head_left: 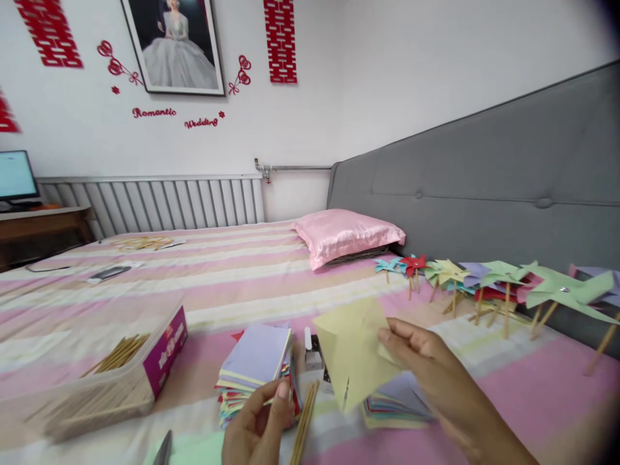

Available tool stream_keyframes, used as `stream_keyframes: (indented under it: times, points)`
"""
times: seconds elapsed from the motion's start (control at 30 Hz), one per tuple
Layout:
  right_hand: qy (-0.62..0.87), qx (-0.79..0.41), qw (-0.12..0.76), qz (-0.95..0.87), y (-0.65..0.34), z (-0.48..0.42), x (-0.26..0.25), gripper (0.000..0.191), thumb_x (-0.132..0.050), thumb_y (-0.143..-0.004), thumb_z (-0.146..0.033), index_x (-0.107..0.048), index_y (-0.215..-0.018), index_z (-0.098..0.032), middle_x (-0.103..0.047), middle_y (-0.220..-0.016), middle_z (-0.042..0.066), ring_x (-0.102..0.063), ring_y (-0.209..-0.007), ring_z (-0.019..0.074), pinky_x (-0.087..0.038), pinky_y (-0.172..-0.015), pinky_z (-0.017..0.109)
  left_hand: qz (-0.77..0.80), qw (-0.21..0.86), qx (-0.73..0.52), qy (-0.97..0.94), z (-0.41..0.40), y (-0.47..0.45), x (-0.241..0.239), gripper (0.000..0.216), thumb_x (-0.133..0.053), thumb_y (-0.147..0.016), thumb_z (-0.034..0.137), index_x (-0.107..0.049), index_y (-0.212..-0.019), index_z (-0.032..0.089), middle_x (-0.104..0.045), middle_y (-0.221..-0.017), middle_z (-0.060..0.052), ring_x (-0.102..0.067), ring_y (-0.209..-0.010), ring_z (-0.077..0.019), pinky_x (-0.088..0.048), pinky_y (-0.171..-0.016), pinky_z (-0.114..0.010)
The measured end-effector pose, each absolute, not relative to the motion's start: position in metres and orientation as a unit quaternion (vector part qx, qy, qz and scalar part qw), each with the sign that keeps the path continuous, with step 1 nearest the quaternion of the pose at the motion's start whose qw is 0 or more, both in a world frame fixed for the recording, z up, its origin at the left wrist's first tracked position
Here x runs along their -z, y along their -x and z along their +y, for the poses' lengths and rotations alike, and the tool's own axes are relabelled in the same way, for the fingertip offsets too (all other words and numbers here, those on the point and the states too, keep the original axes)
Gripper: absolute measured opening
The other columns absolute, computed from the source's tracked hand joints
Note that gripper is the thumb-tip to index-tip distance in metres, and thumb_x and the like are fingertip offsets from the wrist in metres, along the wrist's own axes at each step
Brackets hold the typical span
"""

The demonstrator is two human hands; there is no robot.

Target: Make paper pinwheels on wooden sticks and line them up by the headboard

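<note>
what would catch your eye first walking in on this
The yellow paper square held up in the right hand at centre, above a stack of coloured paper that the left hand touches. Next, the row of paper pinwheels on sticks along the grey headboard at right. A pink pillow lies on the striped bed behind.

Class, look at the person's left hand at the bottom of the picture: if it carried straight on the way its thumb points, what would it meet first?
Most likely the stack of coloured paper: the left hand points up at it, thumb near its front edge, though depth is unclear.
</note>
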State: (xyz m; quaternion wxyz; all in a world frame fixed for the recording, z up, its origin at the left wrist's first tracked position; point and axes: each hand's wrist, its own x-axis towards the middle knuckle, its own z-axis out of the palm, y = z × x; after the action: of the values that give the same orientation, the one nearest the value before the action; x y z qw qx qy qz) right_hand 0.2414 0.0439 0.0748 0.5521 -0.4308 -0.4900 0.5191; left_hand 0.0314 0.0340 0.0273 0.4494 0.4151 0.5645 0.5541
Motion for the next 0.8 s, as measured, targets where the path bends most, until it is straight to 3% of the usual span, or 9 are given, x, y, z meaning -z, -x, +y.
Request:
stream_keyframes:
  times: [0.13,0.27,0.37,0.47,0.67,0.8]
  points:
    - [0.396,-0.598,0.507,-0.478,-0.219,0.048,-0.066,0.046,-0.062,-0.067,-0.051,-0.062,-0.097,-0.015,-0.070,-0.082,0.007,-0.065,-0.069,0.0211,-0.049,-0.063,0.029,0.452,0.606,-0.571,-0.320,0.033,-0.029,-0.031,0.055,-0.061,-0.060,0.059,-0.069,-0.086,0.012,-0.071,-0.088,-0.012,-0.064,-0.068,-0.0213,-0.049,-0.064,-0.031]
    - [0.374,-0.637,0.477,-0.478,-0.203,0.052,-0.051,0.048,-0.064,-0.066,-0.052,-0.063,-0.097,-0.015,-0.071,-0.077,0.006,-0.065,-0.066,0.0193,-0.048,-0.062,0.028,0.371,0.689,-0.556,-0.278,0.030,-0.033,-0.032,0.051,-0.069,-0.057,0.051,-0.068,-0.093,0.015,-0.072,-0.086,-0.011,-0.066,-0.075,-0.0238,-0.049,-0.064,-0.029]
    - [0.347,-0.667,0.464,-0.468,-0.193,0.055,-0.042,0.050,-0.063,-0.066,-0.053,-0.063,-0.096,-0.014,-0.070,-0.072,0.006,-0.066,-0.063,0.0196,-0.048,-0.062,0.029,0.375,0.702,-0.548,-0.259,0.027,-0.039,-0.035,0.042,-0.073,-0.058,0.039,-0.068,-0.092,0.014,-0.073,-0.084,-0.011,-0.065,-0.087,-0.0275,-0.049,-0.075,-0.034]
    - [0.350,-0.672,0.458,-0.466,-0.185,0.056,-0.038,0.055,-0.061,-0.066,-0.056,-0.062,-0.102,-0.014,-0.070,-0.074,0.006,-0.065,-0.065,0.0203,-0.048,-0.064,0.031,0.410,0.689,-0.538,-0.258,0.027,-0.040,-0.036,0.041,-0.075,-0.057,0.034,-0.068,-0.090,0.011,-0.073,-0.079,-0.012,-0.065,-0.086,-0.0299,-0.049,-0.076,-0.036]
    - [0.358,-0.663,0.427,-0.500,-0.181,0.050,-0.044,0.055,-0.056,-0.071,-0.057,-0.060,-0.106,-0.015,-0.069,-0.079,0.006,-0.064,-0.069,0.0196,-0.046,-0.064,0.028,0.436,0.672,-0.537,-0.263,0.031,-0.034,-0.028,0.039,-0.073,-0.059,0.036,-0.069,-0.087,0.008,-0.073,-0.075,-0.014,-0.067,-0.079,-0.0306,-0.051,-0.071,-0.037]
    - [0.349,-0.657,0.402,-0.534,-0.190,0.047,-0.052,0.043,-0.046,-0.082,-0.047,-0.056,-0.113,-0.018,-0.069,-0.087,0.006,-0.063,-0.079,0.0181,-0.045,-0.073,0.029,0.418,0.693,-0.530,-0.253,0.031,-0.031,-0.027,0.043,-0.072,-0.059,0.039,-0.069,-0.087,0.008,-0.073,-0.075,-0.015,-0.067,-0.076,-0.0306,-0.051,-0.069,-0.037]
